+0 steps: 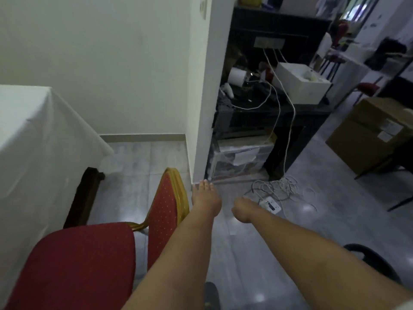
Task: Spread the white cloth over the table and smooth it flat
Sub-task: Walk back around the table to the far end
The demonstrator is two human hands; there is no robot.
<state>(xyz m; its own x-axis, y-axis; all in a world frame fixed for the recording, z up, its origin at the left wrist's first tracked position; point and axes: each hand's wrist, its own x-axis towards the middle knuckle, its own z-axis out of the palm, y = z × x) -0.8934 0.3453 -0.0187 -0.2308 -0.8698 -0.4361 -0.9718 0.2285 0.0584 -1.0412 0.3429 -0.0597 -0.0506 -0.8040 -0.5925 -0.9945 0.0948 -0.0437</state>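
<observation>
A white cloth point(33, 139) covers the table at the left and hangs down its side toward the floor, with some creases. Both of my arms reach forward over the floor, away from the table. My left hand point(205, 199) is beside the red chair's backrest, fingers stretched out and apart, holding nothing. My right hand point(242, 211) is a little to its right, fingers curled into a loose fist with nothing visible in it. Neither hand touches the cloth.
A red chair with a gold frame point(89, 260) stands between me and the table. A white wall corner point(201, 130) is straight ahead. Behind it is a dark cluttered desk point(279, 108), with cables and a power strip point(270, 203) on the floor. Cardboard boxes point(375, 133) sit at the right.
</observation>
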